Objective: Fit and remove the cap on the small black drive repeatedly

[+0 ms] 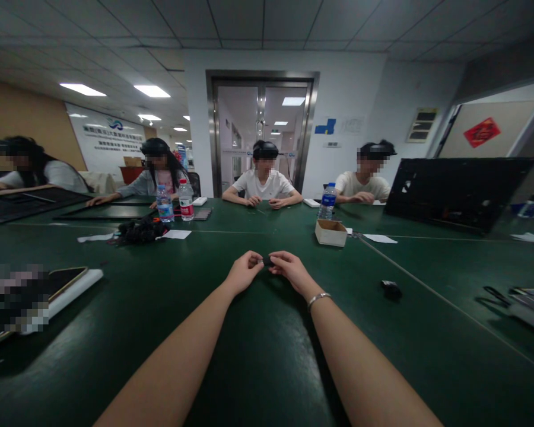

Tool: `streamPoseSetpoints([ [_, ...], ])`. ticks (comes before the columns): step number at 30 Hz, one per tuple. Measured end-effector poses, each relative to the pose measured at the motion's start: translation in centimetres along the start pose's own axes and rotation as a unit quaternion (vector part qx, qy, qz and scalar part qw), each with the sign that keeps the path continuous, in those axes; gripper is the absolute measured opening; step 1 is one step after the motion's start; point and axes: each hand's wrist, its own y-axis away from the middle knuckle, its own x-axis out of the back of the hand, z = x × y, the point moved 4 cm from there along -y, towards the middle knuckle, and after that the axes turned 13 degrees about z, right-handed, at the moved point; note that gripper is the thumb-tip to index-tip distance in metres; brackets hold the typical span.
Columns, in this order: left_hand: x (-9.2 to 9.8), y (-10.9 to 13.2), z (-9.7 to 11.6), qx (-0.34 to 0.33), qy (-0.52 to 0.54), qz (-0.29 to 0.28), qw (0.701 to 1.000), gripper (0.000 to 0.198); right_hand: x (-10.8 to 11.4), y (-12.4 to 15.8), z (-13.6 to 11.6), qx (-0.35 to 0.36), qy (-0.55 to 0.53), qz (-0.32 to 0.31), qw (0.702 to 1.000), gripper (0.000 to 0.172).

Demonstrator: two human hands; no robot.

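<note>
head view: my left hand point(244, 274) and my right hand point(292, 273) meet over the green table point(267, 356), fingertips almost together. between them is a small dark piece point(267, 261), too small for me to make out fully. my right thumb and fingers are pinched on its dark body; my left ones are drawn in narrow, pinching its paler end. a silvery bracelet point(319, 300) circles my right wrist. to the right, well apart from my hands, a small black object point(390, 289) lies on the table. beyond my right hand stands an open box point(331, 233), with a blue-labelled bottle point(327, 201) just behind it. beyond my left hand lies a heap of black cables point(142, 230). straight across, a person in a white shirt point(266, 185) sits with both hands on the table.
</note>
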Motion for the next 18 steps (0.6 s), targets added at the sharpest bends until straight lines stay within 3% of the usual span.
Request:
streamPoseSetpoints([
  [7,-0.27,-0.01,-0.29,0.014,0.045,-0.027,0.999,0.021,-0.1,0.06,-0.06,0.009,0.013,-0.013,1.0,0.022],
  [18,0.01,-0.29,-0.36,0.002,0.041,0.001,0.999,0.018,0.04,-0.12,0.11,0.015,0.008,-0.013,1.0,0.023],
])
